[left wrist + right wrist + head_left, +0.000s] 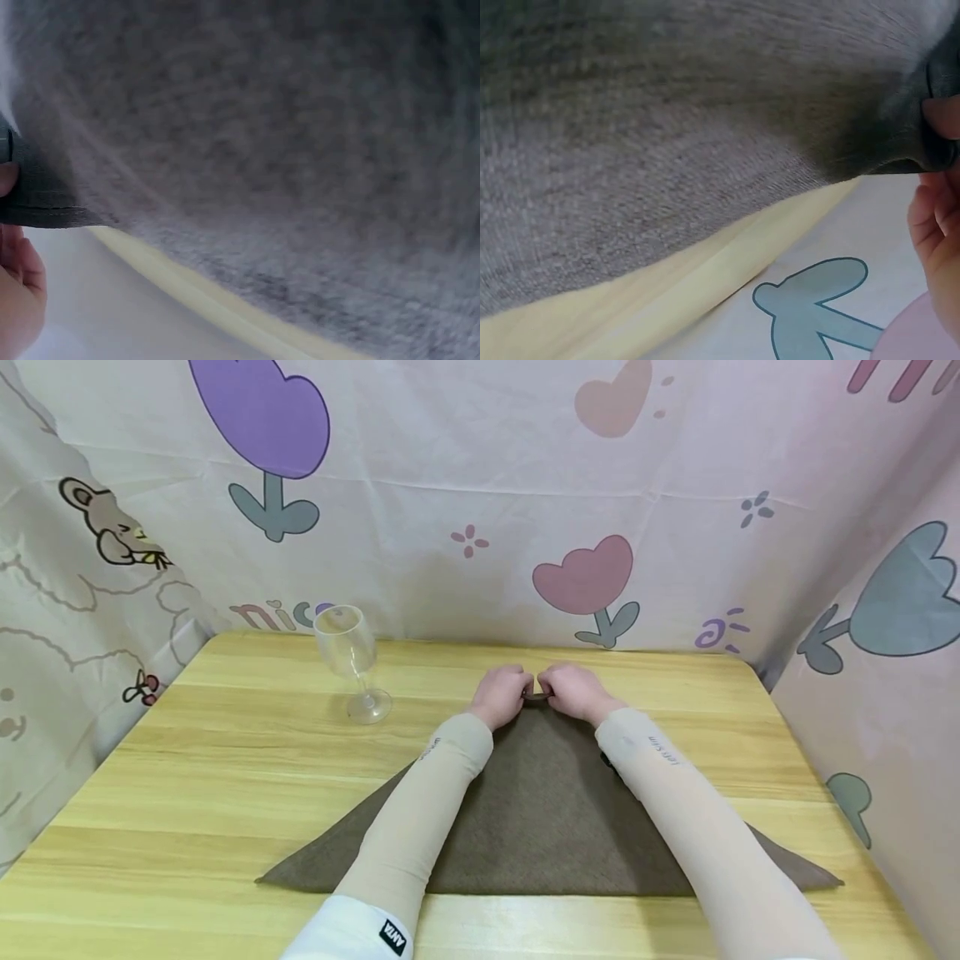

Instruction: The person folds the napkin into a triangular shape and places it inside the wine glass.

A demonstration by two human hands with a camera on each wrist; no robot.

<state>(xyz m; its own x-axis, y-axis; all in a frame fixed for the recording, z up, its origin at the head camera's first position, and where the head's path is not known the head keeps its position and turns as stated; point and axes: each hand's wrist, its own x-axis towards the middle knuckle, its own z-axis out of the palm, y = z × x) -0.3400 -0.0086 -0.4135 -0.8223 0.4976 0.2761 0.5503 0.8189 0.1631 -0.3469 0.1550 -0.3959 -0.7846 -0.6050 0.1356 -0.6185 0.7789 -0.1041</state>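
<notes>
A brown cloth napkin lies as a wide triangle, its long side toward me and its tip at the far middle of the table. At that tip my left hand pinches the cloth's edge, which is turned up in a small fold. Just beside it, my right hand pinches the same folded edge. In the left wrist view the cloth fills most of the picture, with fingertips gripping its edge at the far left. The right wrist view shows thumb and fingers on the cloth's corner.
An upright, clear wine glass stands at the back left of the wooden table. A printed curtain hangs close behind the table's back edge and along both sides.
</notes>
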